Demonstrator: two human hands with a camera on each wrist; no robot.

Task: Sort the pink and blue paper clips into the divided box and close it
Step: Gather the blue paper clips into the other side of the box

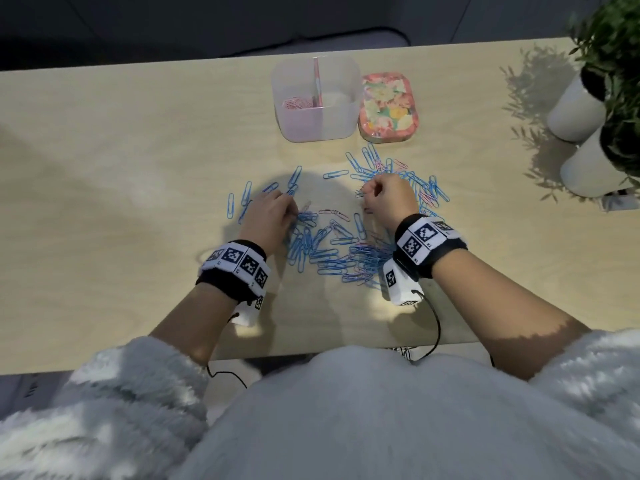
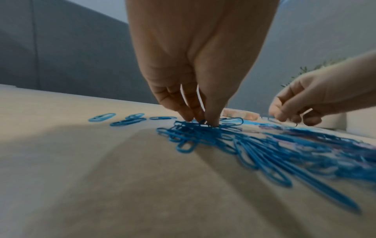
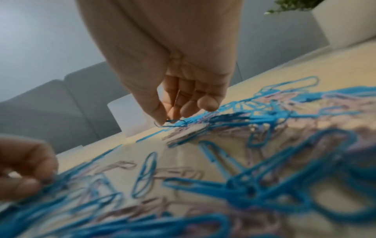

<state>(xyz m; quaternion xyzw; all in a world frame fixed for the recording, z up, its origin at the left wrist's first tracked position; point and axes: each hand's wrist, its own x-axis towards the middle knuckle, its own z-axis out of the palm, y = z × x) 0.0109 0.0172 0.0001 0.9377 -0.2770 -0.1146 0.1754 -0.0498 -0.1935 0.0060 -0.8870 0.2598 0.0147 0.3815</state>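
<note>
A clear divided box [image 1: 317,128] stands open at the table's far middle, with pink clips [image 1: 297,103] in its left compartment. Its floral lid [image 1: 388,107] lies just to its right. Blue paper clips [image 1: 322,251] mixed with a few pink ones [image 1: 334,213] are spread across the table in front of the box. My left hand [image 1: 292,211] is at the pile's left side, its thumb and fingers [image 2: 211,119] pinching a bunch of blue clips [image 2: 195,133]. At the pile's right, my right hand [image 3: 167,120] is curled, thumb and forefinger pinching one blue clip [image 3: 173,120].
Two white pots [image 1: 576,110] [image 1: 592,171] with green plants stand at the table's right end. Bare tabletop [image 1: 121,168] stretches to the left of the clips. Thin black cables [image 1: 434,327] hang from the wrist cameras near the table's front edge.
</note>
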